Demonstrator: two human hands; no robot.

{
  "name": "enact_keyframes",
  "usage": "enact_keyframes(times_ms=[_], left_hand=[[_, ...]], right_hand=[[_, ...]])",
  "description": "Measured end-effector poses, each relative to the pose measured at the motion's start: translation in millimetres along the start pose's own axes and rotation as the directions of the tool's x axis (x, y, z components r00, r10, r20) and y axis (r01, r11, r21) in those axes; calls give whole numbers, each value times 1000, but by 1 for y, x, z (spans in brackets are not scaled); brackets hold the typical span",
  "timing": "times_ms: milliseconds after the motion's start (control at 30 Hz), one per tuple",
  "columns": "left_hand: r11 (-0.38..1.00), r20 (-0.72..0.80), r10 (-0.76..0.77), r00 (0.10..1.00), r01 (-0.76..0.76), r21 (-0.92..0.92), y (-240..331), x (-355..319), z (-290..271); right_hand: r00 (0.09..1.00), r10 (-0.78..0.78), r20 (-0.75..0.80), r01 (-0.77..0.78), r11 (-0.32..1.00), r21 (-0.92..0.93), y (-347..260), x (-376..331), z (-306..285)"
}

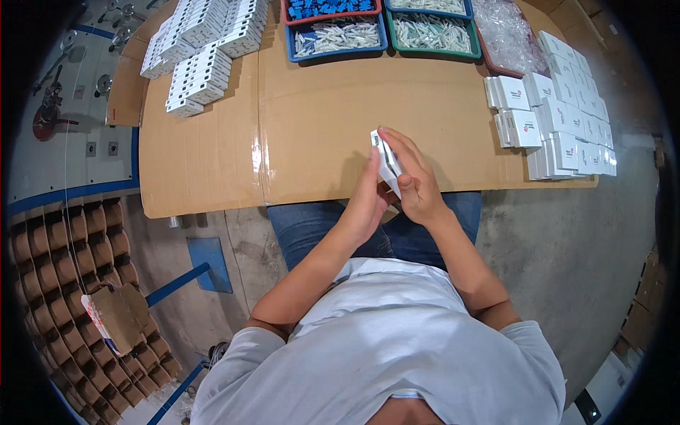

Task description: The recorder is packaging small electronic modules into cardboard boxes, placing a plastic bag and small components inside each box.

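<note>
Between my two hands, over the near edge of a cardboard-covered table (319, 106), is a small white box (386, 161), tilted on edge with a gap along one side. My left hand (367, 202) presses it from the left, fingers stretched along its face. From the other side my right hand (418, 188) grips it, thumb toward me and fingertips at its upper end. Part of the box is hidden behind the fingers. What is inside it, if anything, I cannot make out.
Stacked white boxes stand at the far left (202, 74) and right (567, 120). Along the far edge are a blue tray (340, 55) and a green tray (435, 53) of small white pieces, a red tray (333, 14) of blue parts, and clear plastic bags (503, 35). Cardboard dividers (71, 248) are at left.
</note>
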State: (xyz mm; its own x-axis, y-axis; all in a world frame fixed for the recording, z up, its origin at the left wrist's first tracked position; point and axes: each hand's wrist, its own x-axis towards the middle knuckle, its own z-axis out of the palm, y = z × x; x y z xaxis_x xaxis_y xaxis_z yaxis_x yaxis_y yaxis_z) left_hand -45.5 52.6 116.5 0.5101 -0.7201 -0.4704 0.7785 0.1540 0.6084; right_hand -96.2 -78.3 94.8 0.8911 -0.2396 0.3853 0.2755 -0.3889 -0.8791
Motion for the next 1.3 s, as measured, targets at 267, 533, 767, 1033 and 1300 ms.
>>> enact_keyframes(times_ms=[267, 533, 767, 1033, 1300], left_hand=[[986, 16, -41, 999, 38, 165, 12, 4, -16], [995, -56, -79, 995, 83, 55, 15, 2, -7], [997, -5, -14, 1000, 14, -77, 5, -9, 10], [997, -79, 12, 997, -17, -71, -1, -10, 13], [997, -117, 43, 992, -51, -65, -5, -9, 13]], right_hand=[[953, 42, 299, -7, 993, -119, -16, 5, -14], [955, -25, 296, 71, 987, -145, -10, 1, -13], [989, -96, 113, 105, 992, -76, -3, 0, -8], [993, -101, 65, 103, 994, -24, 0, 1, -5], [988, -142, 63, 145, 988, -44, 5, -2, -2]])
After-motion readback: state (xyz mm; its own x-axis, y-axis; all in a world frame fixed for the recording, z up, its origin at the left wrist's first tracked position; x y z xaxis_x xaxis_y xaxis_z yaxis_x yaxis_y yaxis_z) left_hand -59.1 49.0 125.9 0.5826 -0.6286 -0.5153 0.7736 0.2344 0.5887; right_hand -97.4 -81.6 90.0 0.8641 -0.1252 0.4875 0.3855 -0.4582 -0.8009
